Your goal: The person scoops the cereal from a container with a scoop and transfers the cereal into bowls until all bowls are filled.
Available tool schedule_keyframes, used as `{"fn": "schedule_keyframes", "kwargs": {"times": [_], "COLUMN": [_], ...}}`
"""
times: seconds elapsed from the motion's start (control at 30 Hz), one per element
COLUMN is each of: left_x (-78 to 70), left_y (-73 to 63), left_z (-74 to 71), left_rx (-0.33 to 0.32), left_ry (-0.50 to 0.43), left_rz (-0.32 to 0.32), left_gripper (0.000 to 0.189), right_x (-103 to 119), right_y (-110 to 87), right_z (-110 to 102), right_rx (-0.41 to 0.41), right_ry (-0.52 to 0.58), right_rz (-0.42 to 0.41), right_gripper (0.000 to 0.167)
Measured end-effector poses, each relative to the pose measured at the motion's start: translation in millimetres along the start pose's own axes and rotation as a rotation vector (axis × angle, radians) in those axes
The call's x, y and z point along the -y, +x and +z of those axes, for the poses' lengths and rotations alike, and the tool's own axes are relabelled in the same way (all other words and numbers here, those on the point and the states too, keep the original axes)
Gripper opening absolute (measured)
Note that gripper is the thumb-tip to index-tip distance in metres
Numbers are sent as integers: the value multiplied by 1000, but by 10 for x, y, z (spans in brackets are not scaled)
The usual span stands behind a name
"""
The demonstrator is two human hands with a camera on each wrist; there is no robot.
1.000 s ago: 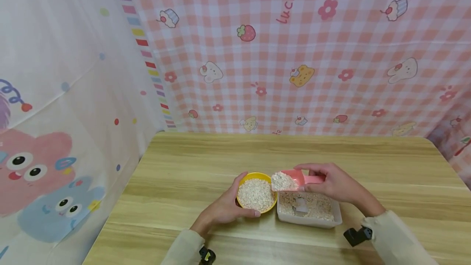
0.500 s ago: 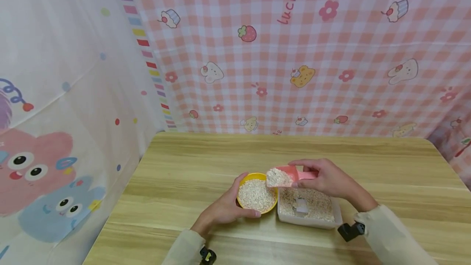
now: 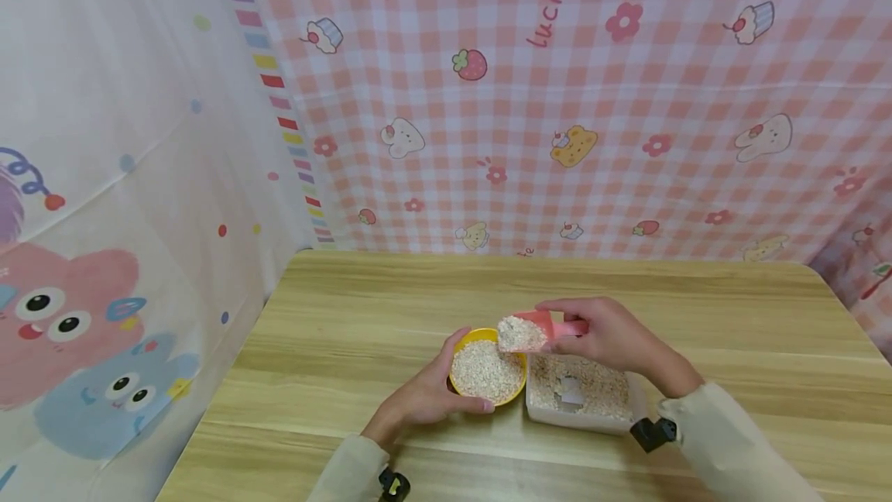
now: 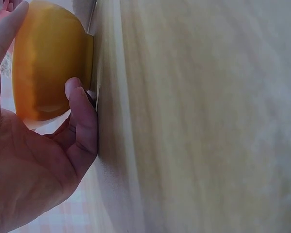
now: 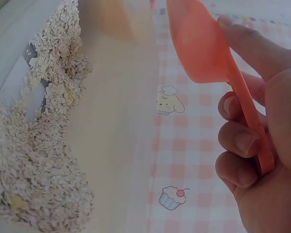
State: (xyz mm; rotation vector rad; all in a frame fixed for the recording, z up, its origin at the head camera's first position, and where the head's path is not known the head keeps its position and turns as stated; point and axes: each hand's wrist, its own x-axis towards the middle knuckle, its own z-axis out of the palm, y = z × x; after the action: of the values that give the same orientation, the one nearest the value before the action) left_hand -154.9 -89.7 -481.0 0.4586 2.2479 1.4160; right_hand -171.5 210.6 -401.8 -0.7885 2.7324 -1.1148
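A yellow bowl (image 3: 520,389) full of oat flakes (image 3: 486,371) stands on the table. My left hand (image 3: 430,392) holds it from the left, thumb at the near side and fingers round the far side; in the left wrist view the bowl's outer wall (image 4: 51,63) shows against the hand (image 4: 43,160). A pink scoop (image 3: 545,326) heaped with oats is in my right hand (image 3: 613,334), its front over the bowl's right rim. The right wrist view has the fingers curled round the scoop's handle (image 5: 250,114). Under that hand sits a translucent plastic box (image 3: 578,419) of oats.
The box's right end lies partly behind the right wrist and a black wrist camera (image 3: 653,434). Bare wood table (image 3: 334,339) extends around the bowl and box. Behind hangs a pink checked cloth (image 3: 432,84), and a white printed cloth (image 3: 160,177) hangs at the left.
The right hand has carried the loaded scoop left and slightly away from me, from the box's edge to over the bowl's rim. My left hand and the bowl have stayed put.
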Motion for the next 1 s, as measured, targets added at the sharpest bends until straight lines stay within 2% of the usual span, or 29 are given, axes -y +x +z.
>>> {"fn": "schedule_keyframes", "kwargs": {"times": [0.23,0.37,0.7,1.0], "left_x": [3,-1,-4,11], "left_y": [9,11,-3,1], "left_z": [-1,-4,-4,-4], "left_rx": [3,4,-2,2], "left_ry": [6,6,14,12], "left_rz": [-10,-3,-9,15], "left_gripper": [117,118,118,117], "right_x": [68,106,210,248], "right_y": [33,47,75,125], "right_z": [19,28,52,94], "right_rx": [-51,-58,-76,-175], "right_ry": [-237,-321,-431,-523], "right_rz": [-92,-130,-220,-416], "right_gripper": [55,56,56,55]}}
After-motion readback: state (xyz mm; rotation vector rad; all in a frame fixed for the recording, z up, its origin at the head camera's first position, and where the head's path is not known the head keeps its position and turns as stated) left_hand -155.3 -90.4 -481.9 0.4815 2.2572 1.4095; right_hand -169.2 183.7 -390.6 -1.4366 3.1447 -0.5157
